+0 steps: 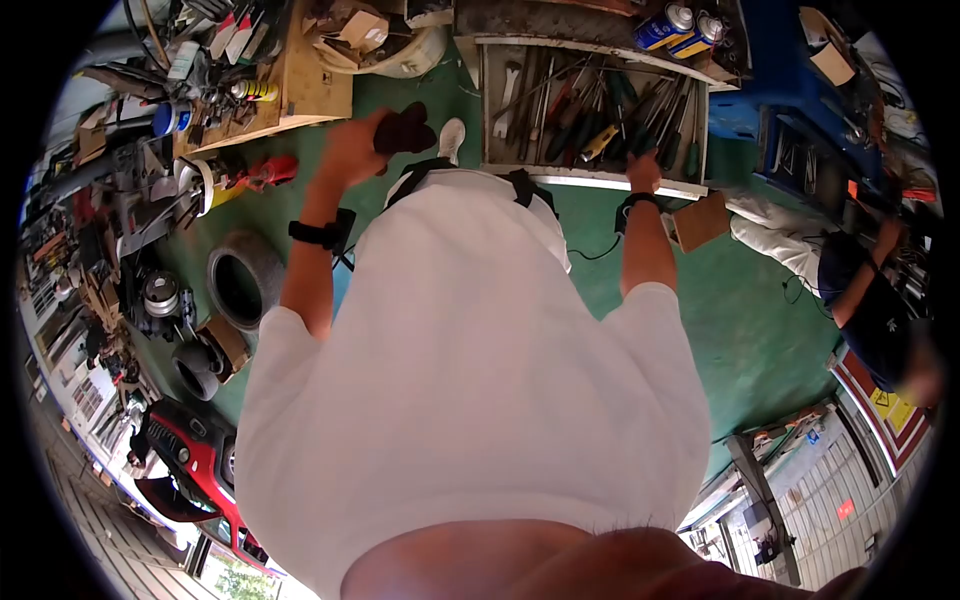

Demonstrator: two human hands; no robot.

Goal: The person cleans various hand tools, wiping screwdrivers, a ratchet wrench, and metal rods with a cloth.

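My left hand [355, 150] is closed around a dark brown bundle that looks like a cloth or glove [408, 130], held up left of the open tool drawer. My right hand [643, 172] lies over the front edge of the drawer [560, 181], near its right end, with the fingers curled inside. Just beyond those fingers lie several screwdrivers and long tools, one with a yellow handle [600, 143]. A flat wrench [508, 90] rests at the drawer's left side. Whether a tool touches my right fingertips is too small to tell.
Two blue spray cans [665, 27] stand above the drawer. A wooden bench [300, 90] loaded with clutter is on the left, with a tyre [243, 280] on the green floor. At the right, another person [850, 290] is beside a blue cabinet [790, 90]. A cardboard piece [702, 222] sits near my right wrist.
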